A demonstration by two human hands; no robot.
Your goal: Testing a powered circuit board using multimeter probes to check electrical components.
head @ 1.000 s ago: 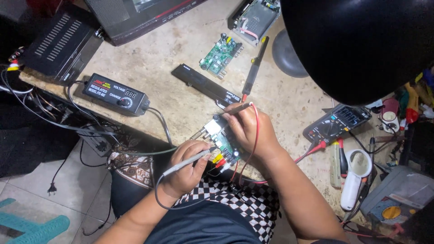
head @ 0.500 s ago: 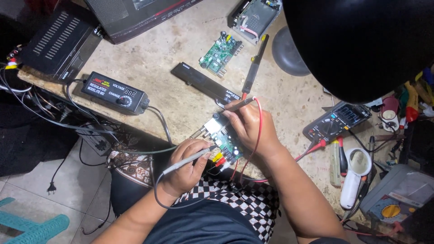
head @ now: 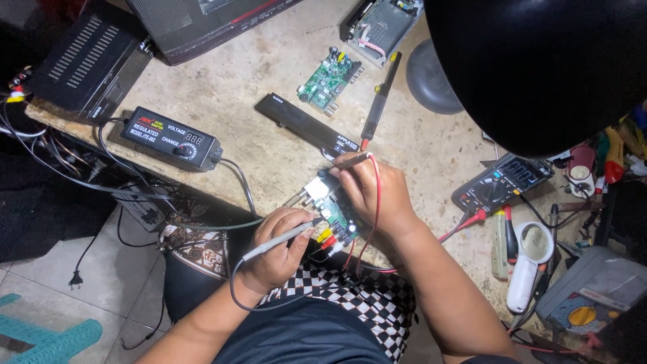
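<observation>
stone worktable (head: pixel 269 155) carries everything. black lamp shade (head: pixel 539 61) hangs over its far right corner. multimeter (head: pixel 502 183) lies on the table, right of the small circuit board (head: pixel 331 210). right hand (head: pixel 371 192) rests on the board's far edge, fingers pinched on a red-leaded probe (head: pixel 354 160). left hand (head: pixel 280 246) sits just at the board's near side, clamped around a grey probe (head: pixel 283 237), tip touching the board.

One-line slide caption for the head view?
Both hands, left and right, hold meter probes on a small green circuit board at the workbench edge.
</observation>
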